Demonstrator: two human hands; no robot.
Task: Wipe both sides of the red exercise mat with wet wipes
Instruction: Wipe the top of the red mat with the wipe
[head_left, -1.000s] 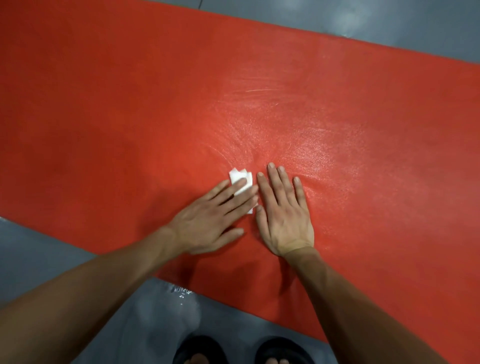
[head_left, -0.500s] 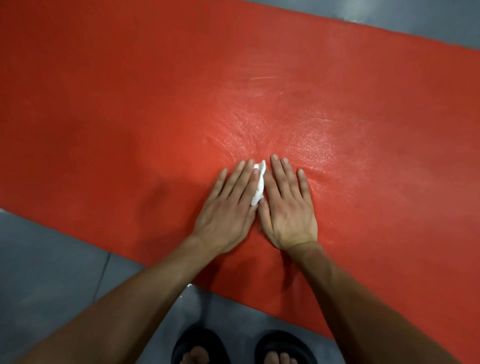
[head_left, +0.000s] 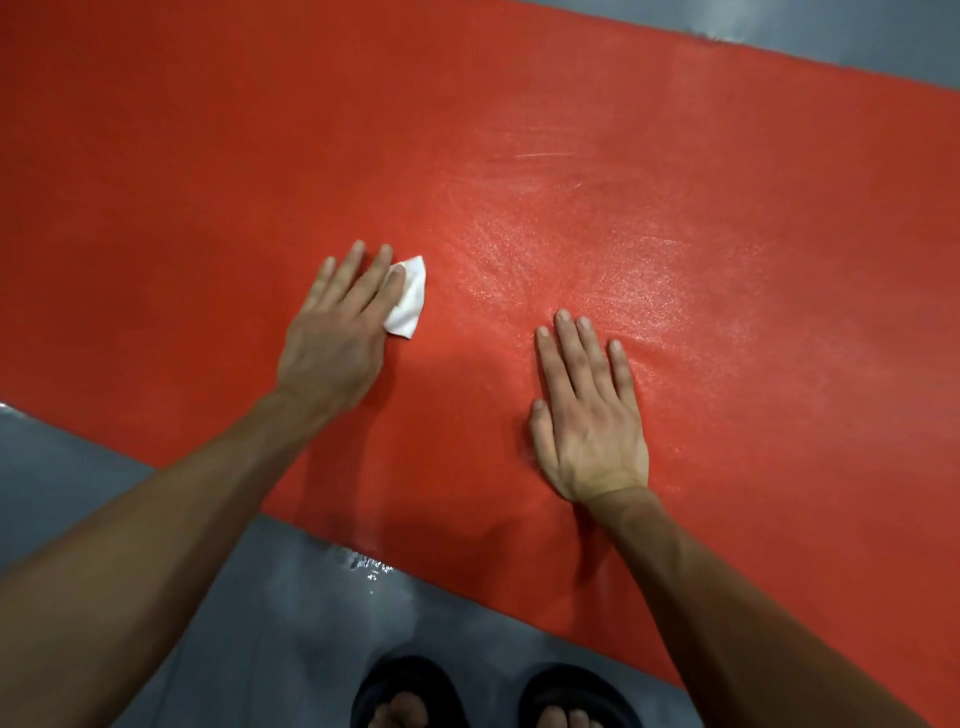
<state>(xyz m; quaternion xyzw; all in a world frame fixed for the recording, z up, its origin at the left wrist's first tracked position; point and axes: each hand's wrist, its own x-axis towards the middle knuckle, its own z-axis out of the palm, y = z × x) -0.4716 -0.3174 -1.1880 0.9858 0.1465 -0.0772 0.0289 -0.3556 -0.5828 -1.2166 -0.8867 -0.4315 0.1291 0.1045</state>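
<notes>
The red exercise mat (head_left: 218, 171) lies flat on the floor and fills most of the view. A folded white wet wipe (head_left: 408, 304) lies on it, pressed down under the straight fingers of my left hand (head_left: 337, 332); part of the wipe sticks out to the right of the fingers. My right hand (head_left: 589, 415) rests flat on the mat, palm down, well to the right of the wipe and apart from it. The mat surface beyond my right hand glistens wet with streak marks.
Grey floor (head_left: 78, 467) shows along the mat's near edge and at the far right corner. A small wet patch (head_left: 370, 565) shines on the floor at the near edge. My feet in black sandals (head_left: 410, 696) stand just short of the mat.
My left hand has slid the wipe to the left, away from my right hand; the two hands were side by side and touching the wipe between them. My right hand stays flat on the mat.
</notes>
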